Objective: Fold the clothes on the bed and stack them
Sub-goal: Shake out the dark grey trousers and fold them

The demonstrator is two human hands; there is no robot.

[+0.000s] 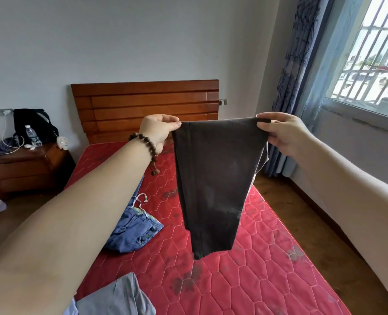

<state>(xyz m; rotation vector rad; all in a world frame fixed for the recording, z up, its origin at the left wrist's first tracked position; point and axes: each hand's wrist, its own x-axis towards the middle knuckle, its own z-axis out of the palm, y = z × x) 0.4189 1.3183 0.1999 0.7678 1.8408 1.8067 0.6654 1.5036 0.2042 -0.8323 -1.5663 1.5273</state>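
**Two hands holding up dark pants over the bed**

A person is holding up a pair of dark brown pants (213,178) in the air above the bed (268,258). The left hand (159,129) is pinching one top corner of the pants, with its fingers (176,125) pressed together on the cloth. The right hand (279,130) is pinching the other top corner, with the thumb on top and the fingers curled under the edge. The top edge is stretching flat between the two hands. The rest of the pants is hanging straight down and getting thinner toward the bottom. The bottom end is hanging just over the red mattress, and I cannot tell if it is touching.

A string of brown wooden beads (146,144) is sitting around the left wrist.

A pair of blue jeans (132,230) is lying crumpled on the left side of the mattress, partly hidden behind the left arm. A white clothes hanger (139,200) is poking out near the top of the jeans. A gray piece of clothing (118,296) is lying at the near edge of the bed, close to the bottom of the view.

A wooden headboard (145,103) is standing at the far end of the bed. A wooden nightstand (24,167) is sitting to the left of the bed, with a water bottle (32,135) and a black bag (32,123) on it. Blue curtains (300,76) are hanging by the window (375,53) on the right
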